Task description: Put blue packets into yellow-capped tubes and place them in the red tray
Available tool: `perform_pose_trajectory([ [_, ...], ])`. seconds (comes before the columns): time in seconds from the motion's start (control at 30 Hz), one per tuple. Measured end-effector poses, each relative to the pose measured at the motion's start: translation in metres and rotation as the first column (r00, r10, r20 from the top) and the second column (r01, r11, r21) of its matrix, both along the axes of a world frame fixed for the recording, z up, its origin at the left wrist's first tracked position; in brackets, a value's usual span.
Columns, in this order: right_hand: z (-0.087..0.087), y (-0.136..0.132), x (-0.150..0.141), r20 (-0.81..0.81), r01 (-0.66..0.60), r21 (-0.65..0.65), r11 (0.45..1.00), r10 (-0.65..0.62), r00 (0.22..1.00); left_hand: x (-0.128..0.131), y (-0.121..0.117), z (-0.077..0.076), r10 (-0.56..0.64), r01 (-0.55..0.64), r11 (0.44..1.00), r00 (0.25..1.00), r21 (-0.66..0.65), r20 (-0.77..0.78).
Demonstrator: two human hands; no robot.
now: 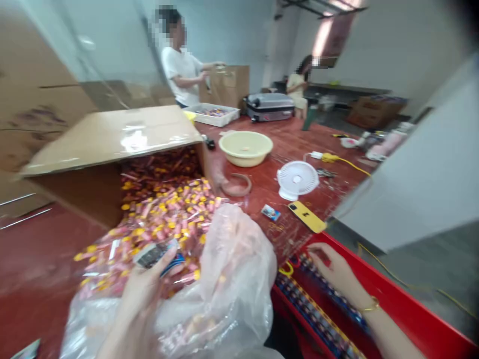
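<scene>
My left hand (144, 294) is closed around a small bundle of dark blue and silver packets (157, 254), held over a clear plastic bag (232, 279) at the near edge. Behind it, several pink and yellow wrapped sticks (160, 204) spill from a tipped cardboard box (108, 139) onto the red table (37, 264). My right hand (335, 271), with a gold bangle on the wrist, reaches into a red crate (404, 304) and rests with bent fingers on rows of dark blue packets (314, 309). What its fingers hold is unclear.
A cream bowl (246, 147), a white fan (297, 179), a yellow phone (307, 216) and a tape roll (236, 184) lie on the table. Further back stand a white tray (213, 113) and a grey suitcase (270, 106). A person in a white shirt (181, 70) and another person (297, 87) work there.
</scene>
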State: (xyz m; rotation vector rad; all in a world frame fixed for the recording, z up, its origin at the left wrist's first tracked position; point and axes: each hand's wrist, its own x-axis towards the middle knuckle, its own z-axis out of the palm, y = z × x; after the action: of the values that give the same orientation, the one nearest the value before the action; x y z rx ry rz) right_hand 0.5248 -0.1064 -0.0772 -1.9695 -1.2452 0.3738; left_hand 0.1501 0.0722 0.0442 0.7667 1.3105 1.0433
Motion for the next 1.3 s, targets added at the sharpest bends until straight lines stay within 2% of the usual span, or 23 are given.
perform_pose_trajectory([
  [0.03,0.016,0.038,-0.032,0.02,-0.195,0.085,0.977,0.194,0.981,-0.013,0.0,0.001,0.024,-0.025,0.999,0.999,0.028,0.029],
  [0.07,0.032,0.074,-0.065,0.053,-0.347,0.163,0.924,0.343,0.938,-0.023,-0.001,0.0,0.037,-0.04,0.998,0.998,0.048,0.057],
  [0.13,0.061,0.135,-0.127,0.128,-0.515,0.213,0.831,0.498,0.857,-0.034,-0.005,-0.001,0.042,-0.045,0.998,0.995,0.038,0.094],
  [0.23,0.083,0.203,-0.198,0.188,-0.657,0.055,0.752,0.639,0.746,-0.042,-0.014,-0.002,0.024,-0.023,1.0,0.993,-0.003,0.117],
  [0.33,0.085,0.237,-0.242,0.183,-0.75,-0.099,0.654,0.753,0.632,-0.051,-0.02,-0.006,-0.011,0.012,1.0,0.995,-0.009,0.102],
  [0.43,0.08,0.243,-0.268,0.177,-0.742,-0.2,0.639,0.769,0.615,-0.062,-0.02,-0.011,-0.033,0.032,0.999,0.996,0.019,0.082],
  [0.53,0.075,0.234,-0.282,0.19,-0.733,-0.252,0.633,0.774,0.604,-0.068,-0.017,-0.014,-0.042,0.038,0.998,0.996,0.047,0.079],
  [0.63,0.071,0.226,-0.285,0.197,-0.736,-0.258,0.626,0.78,0.594,-0.067,-0.015,-0.013,-0.048,0.045,0.998,0.996,0.041,0.078],
  [0.77,0.072,0.223,-0.274,0.185,-0.757,-0.221,0.615,0.788,0.587,-0.062,-0.013,-0.013,-0.07,0.065,0.997,0.991,0.047,0.117],
  [0.83,0.076,0.224,-0.264,0.133,-0.766,-0.14,0.627,0.779,0.613,-0.06,-0.013,-0.015,-0.074,0.069,0.997,0.988,0.038,0.137],
  [0.9,0.082,0.224,-0.252,-0.052,-0.752,0.012,0.659,0.752,0.657,-0.058,-0.012,-0.017,-0.062,0.059,0.998,0.987,0.024,0.151],
  [0.97,0.09,0.224,-0.242,-0.275,-0.703,0.165,0.692,0.717,0.641,-0.057,-0.012,-0.019,-0.064,0.063,0.998,0.984,0.01,0.165],
  [1.03,0.1,0.222,-0.233,-0.372,-0.656,0.257,0.71,0.699,0.61,-0.056,-0.011,-0.021,-0.093,0.095,0.996,0.981,-0.001,0.168],
  [1.1,0.112,0.219,-0.228,-0.356,-0.618,0.323,0.717,0.697,0.623,-0.055,-0.011,-0.023,-0.15,0.151,0.988,0.975,0.004,0.162],
  [1.17,0.126,0.214,-0.227,-0.273,-0.602,0.353,0.717,0.694,0.666,-0.053,-0.011,-0.026,-0.189,0.186,0.982,0.972,0.033,0.14],
  [1.23,0.141,0.209,-0.228,-0.129,-0.637,0.351,0.686,0.71,0.693,-0.052,-0.011,-0.027,-0.203,0.195,0.977,0.973,0.08,0.109],
  [1.3,0.154,0.207,-0.231,0.024,-0.702,0.333,0.629,0.739,0.674,-0.05,-0.011,-0.027,-0.205,0.193,0.973,0.974,0.125,0.096],
])
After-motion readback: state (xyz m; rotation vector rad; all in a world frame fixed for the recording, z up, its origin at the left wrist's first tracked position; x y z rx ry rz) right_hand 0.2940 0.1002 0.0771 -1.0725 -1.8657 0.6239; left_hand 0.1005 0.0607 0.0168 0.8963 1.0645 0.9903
